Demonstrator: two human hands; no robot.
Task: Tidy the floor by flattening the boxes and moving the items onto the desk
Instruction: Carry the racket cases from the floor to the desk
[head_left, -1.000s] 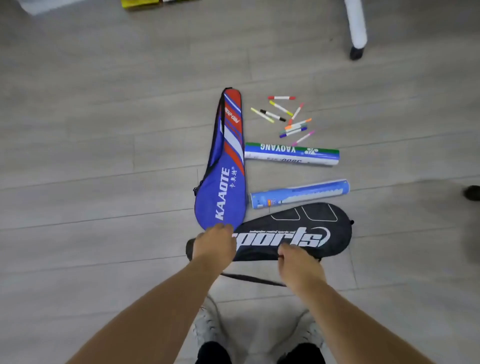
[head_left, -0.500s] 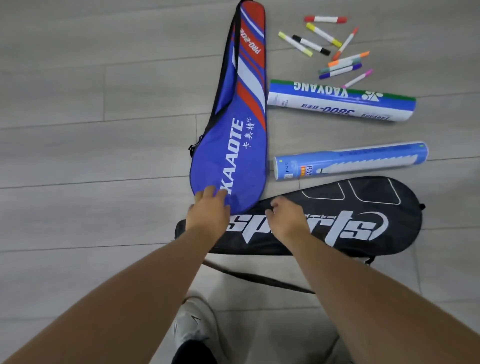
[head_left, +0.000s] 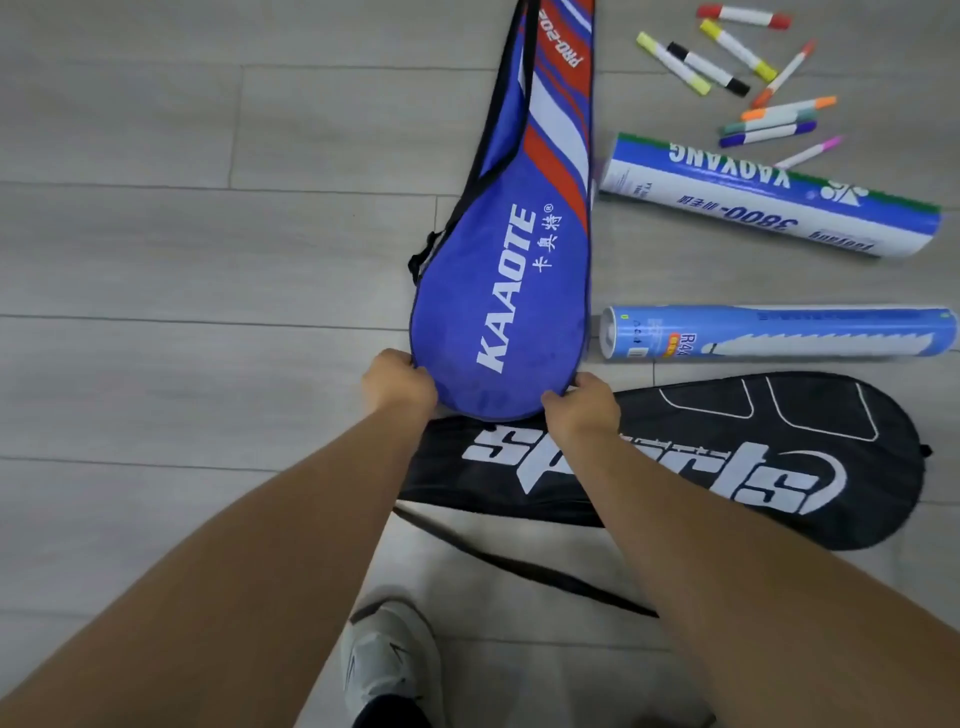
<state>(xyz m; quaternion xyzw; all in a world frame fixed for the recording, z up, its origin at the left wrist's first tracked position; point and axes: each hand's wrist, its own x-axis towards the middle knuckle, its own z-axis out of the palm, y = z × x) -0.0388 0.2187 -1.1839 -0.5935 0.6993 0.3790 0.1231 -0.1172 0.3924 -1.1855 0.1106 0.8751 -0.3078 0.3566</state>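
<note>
Fingers (head_left: 395, 364) curled, your left hand (head_left: 399, 387) and right hand (head_left: 582, 408) grip the blue racket bag (head_left: 511, 291) by its rounded near end. It lies on the floor (head_left: 208, 260), long axis toward 12 o'clock, both hands equally near.

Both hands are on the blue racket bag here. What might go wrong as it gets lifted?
1. The left hand and right hand grip only the wide end of the blue racket bag, so its long body may swing and knock the light blue tube beside it.
2. The strap of the black bag trails across the floor near the shoe; a step could snag it.
</note>
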